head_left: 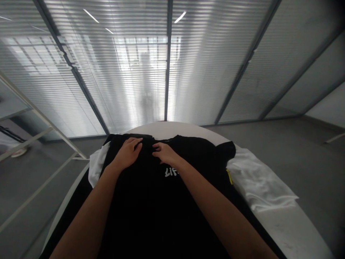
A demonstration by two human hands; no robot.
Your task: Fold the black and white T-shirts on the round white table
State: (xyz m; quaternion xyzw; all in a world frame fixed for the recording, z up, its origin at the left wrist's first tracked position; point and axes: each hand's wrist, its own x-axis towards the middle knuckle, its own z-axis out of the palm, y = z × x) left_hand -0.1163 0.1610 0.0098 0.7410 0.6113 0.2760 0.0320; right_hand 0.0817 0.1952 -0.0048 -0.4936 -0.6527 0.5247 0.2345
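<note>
Head view: left hand point(128, 154) and right hand point(165, 153), half-open on black T-shirt point(151, 208)

The left forearm point(86, 219) and the right forearm point(223, 216) are bare and smooth, slim at the wrists and widening toward the bottom edge of the view. The left hand point(126, 154) and the right hand point(165, 153) are bare too, with slender fingers point(133, 143); the fingernails are too small to make out.
</note>
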